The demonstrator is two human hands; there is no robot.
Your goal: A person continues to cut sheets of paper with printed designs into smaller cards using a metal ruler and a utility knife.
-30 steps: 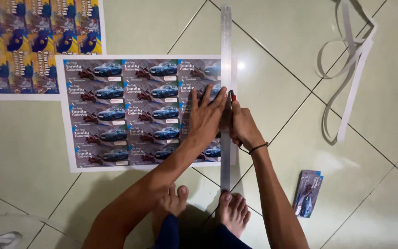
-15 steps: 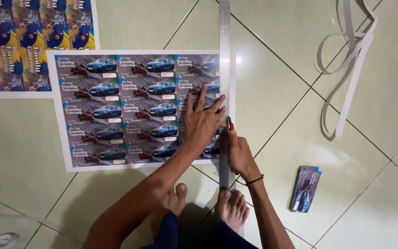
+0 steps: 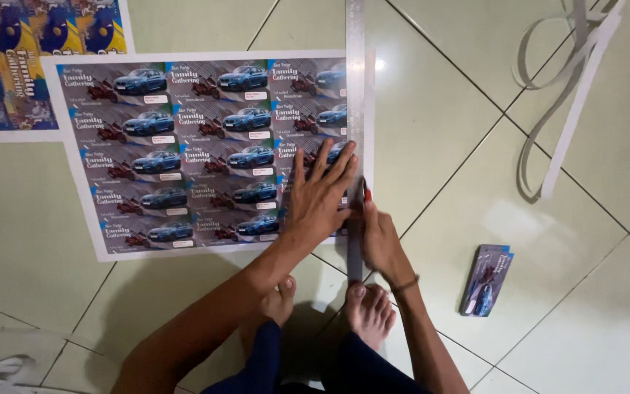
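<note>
Right hand (image 3: pixel 379 237) has slid down the ruler (image 3: pixel 356 109), fingers clenching a cutter (image 3: pixel 367 194); left hand (image 3: pixel 320 198) splayed flat.

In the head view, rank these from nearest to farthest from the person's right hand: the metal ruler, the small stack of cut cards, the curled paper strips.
From the right hand:
1. Metal ruler: touching the hand, just to its left, running up the printed sheet's right edge.
2. Stack of cut cards: on the tiles to the right, slightly lower.
3. Curled paper strips: far upper right.
</note>
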